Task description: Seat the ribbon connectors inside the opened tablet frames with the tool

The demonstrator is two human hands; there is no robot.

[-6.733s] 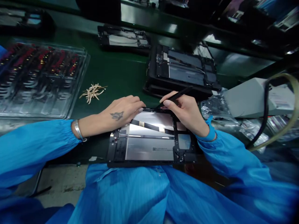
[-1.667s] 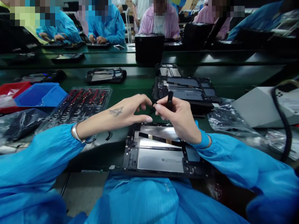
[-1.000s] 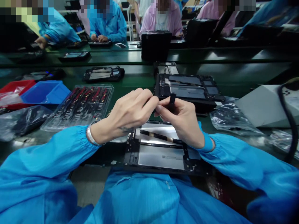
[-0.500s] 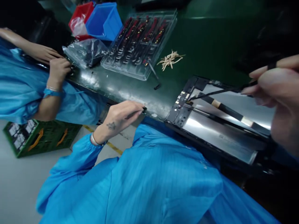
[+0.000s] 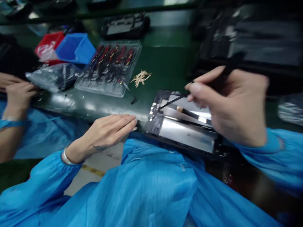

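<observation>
Hands first: the left hand (image 5: 109, 130) lies flat with loose fingers at the near edge of the dark green bench (image 5: 165, 63), holding nothing, just left of the opened black tablet chassis with its silver metal plate (image 5: 187, 129). Right hand (image 5: 233, 105) is pinched shut on a thin black stylus-like tool (image 5: 172, 101), whose tip sits over the chassis's top-left corner. Further back there's a little heap of tan strips (image 5: 141, 77), a clear plastic tray of red-and-black parts (image 5: 110, 67), then a blue plastic bin (image 5: 75, 48) beside a red bin (image 5: 47, 47), and a co-worker's hand (image 5: 17, 94) at far left.
</observation>
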